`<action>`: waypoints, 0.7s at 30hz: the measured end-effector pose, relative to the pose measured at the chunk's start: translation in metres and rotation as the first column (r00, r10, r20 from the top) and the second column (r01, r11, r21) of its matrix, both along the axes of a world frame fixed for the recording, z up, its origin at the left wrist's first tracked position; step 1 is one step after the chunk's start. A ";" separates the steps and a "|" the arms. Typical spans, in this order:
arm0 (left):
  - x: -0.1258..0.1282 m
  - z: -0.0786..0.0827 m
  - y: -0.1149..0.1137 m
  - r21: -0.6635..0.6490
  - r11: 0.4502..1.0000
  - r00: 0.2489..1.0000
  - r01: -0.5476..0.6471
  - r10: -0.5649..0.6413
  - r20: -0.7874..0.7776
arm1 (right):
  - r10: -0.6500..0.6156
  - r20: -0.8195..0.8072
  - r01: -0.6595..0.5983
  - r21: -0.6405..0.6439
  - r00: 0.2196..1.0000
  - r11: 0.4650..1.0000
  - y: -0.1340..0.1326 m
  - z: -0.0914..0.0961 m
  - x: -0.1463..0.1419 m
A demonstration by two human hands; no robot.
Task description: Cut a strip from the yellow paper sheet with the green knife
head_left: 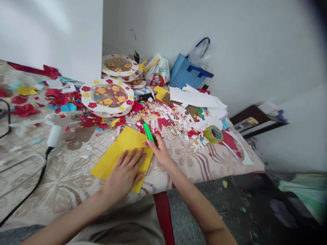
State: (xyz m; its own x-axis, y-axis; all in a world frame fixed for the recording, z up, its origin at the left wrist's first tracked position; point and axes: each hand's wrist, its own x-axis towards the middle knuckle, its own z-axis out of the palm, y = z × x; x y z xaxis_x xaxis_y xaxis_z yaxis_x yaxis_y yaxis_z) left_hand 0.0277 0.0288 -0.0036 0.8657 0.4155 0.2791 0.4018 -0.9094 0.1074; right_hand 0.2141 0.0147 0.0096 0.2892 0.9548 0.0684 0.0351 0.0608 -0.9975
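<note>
A yellow sheet of paper or card (112,153) lies folded or layered near the front edge of the table. My left hand (129,166) rests flat on it, fingers stretched out. In my right hand (159,148) is a green utility knife (148,132), gripped at the sheet's right edge. The knife's dark tip points away from me, toward the scraps. Whether the tip touches the paper I cannot tell.
A white glue gun (55,131) with a black cord stands at left. Decorated round pieces (107,110) are stacked behind the sheet. Gold-handled scissors (175,127) lie among paper scraps, near a tape roll (213,134). A blue bag (184,73) stands against the wall.
</note>
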 end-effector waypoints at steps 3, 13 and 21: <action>-0.001 -0.001 0.000 -0.001 1.000 1.000 -0.016 0.016 0.007 | -0.019 -0.083 0.016 -0.040 0.996 0.999 0.006 -0.005 0.010; 0.001 0.001 0.001 0.058 0.995 0.995 0.078 -0.081 0.053 | -0.095 -0.165 0.087 -0.058 0.982 0.995 0.011 -0.007 0.025; 0.005 -0.005 0.008 0.030 0.958 0.958 0.286 -0.285 -0.038 | -0.078 -0.126 0.073 -0.046 0.989 0.996 0.009 -0.008 0.024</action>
State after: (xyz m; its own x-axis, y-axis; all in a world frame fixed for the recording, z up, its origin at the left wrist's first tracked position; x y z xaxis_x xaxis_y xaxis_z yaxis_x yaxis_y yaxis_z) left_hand 0.0322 0.0372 -0.0090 0.9558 0.1404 0.2585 0.1278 -0.9897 0.0647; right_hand 0.2381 0.0241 0.0018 0.3641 0.9313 -0.0125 -0.0894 0.0216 -0.9958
